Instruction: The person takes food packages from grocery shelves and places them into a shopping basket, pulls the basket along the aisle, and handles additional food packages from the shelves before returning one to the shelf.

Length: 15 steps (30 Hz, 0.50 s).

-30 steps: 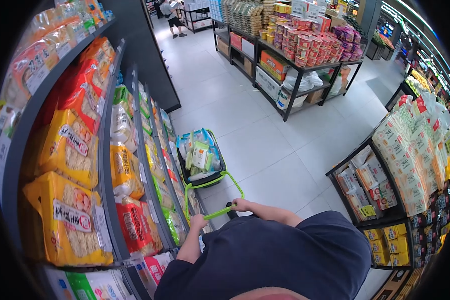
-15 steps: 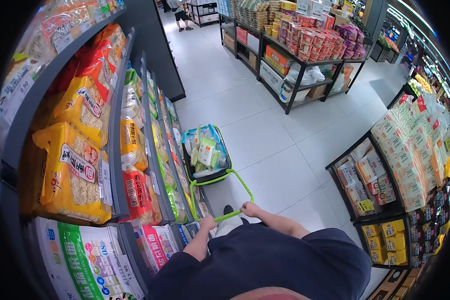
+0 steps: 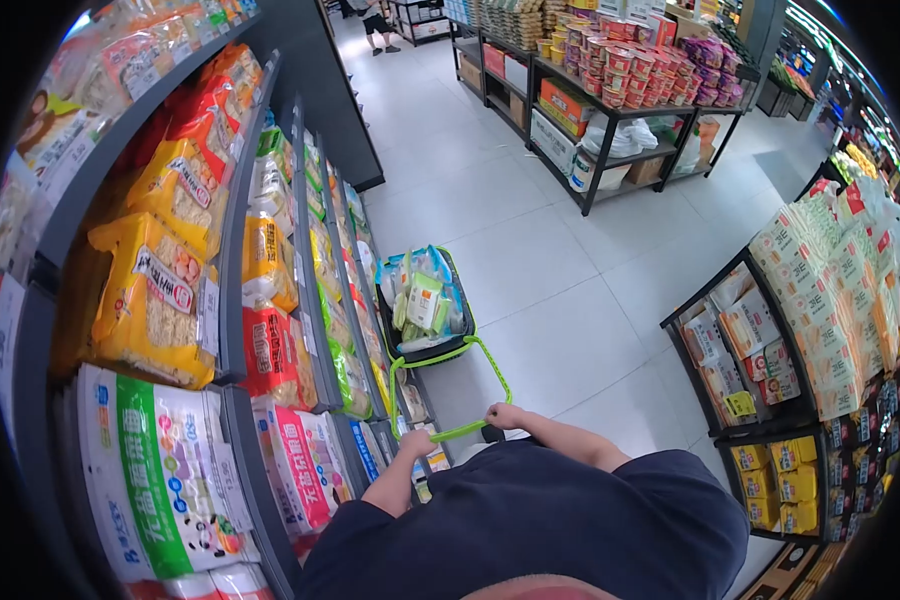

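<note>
A bright green handle (image 3: 511, 378) rises from a black-and-green shopping basket (image 3: 470, 318) on the floor beside the left shelves. Several packages (image 3: 425, 302) in clear, green and blue wrapping fill the basket. My left hand (image 3: 419, 443) is closed around the handle's near left corner. Around its near right corner, my right hand (image 3: 504, 416) is closed as well. Both forearms reach forward from a dark shirt.
Tall shelves (image 3: 232, 250) of bagged noodles run close along my left. At the right stands a rack (image 3: 745, 425) of packaged goods. Ahead, a black display table (image 3: 620, 112) holds stacked cups. A person's legs (image 3: 378, 30) show far off in the aisle.
The shelves and the display table have shifted in view, with a white-and-green package coming into fuller sight at lower left. Both hands still hold the handle, and the basket appears slightly farther right.
</note>
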Tool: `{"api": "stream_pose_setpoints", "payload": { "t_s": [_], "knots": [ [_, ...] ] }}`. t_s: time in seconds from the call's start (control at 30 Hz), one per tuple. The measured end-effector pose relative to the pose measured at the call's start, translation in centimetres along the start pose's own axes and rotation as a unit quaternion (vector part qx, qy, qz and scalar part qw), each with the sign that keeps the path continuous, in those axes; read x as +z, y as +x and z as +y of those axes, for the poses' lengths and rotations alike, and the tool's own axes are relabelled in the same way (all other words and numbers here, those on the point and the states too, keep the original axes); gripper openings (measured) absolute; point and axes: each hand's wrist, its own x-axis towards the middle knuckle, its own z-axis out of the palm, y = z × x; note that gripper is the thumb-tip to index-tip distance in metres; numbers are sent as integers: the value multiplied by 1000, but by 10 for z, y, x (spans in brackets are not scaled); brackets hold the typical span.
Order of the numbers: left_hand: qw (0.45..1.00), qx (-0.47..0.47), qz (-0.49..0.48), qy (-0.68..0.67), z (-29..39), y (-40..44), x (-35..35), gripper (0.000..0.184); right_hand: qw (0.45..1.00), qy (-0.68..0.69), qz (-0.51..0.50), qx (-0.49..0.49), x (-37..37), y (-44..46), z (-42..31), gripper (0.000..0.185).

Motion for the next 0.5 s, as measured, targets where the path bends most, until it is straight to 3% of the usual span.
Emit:
{"api": "stream_pose_setpoints", "payload": {
  "t_s": [0.1,0.3,0.5],
  "knots": [
    [997,-31,57,40,9,-13,9,36,999,-29,-19,42,7,-8,0,41],
    [992,-37,123,-7,25,-32,36,32,990,-128,-10,61,-3,-52,-26,52],
    [990,-46,117,-64,40,-70,80,33,980,-194,10,51,25,-91,-21,52]
  ]
}}
